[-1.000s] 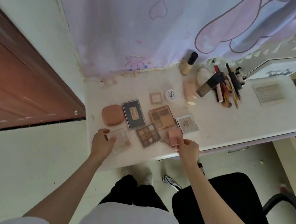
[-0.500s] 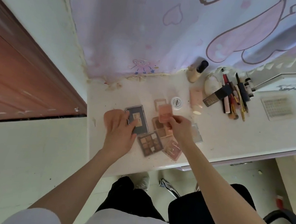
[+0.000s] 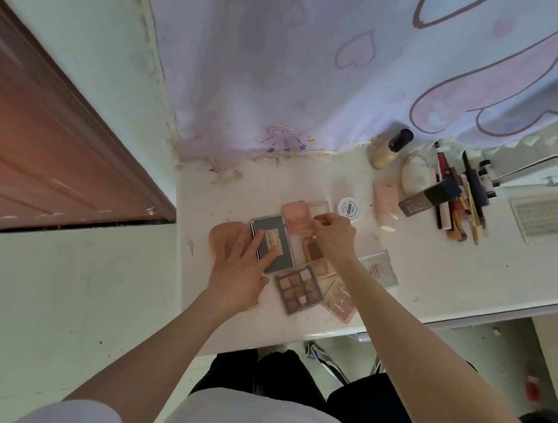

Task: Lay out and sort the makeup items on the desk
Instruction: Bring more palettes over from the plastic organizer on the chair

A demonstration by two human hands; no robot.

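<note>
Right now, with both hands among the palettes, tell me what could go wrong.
1. The right hand pinches the pink compact above crowded palettes; setting it down may overlap them.
2. The pink Camela palette lies near the desk front edge, under the right forearm; a sweep could knock it off.
3. The left hand rests on the grey palette and may push it.

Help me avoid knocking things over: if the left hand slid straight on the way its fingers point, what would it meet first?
The left hand already rests its fingers on the grey palette. Beyond that, probably the pink compact pinched by the right hand, though depth is unclear.
</note>
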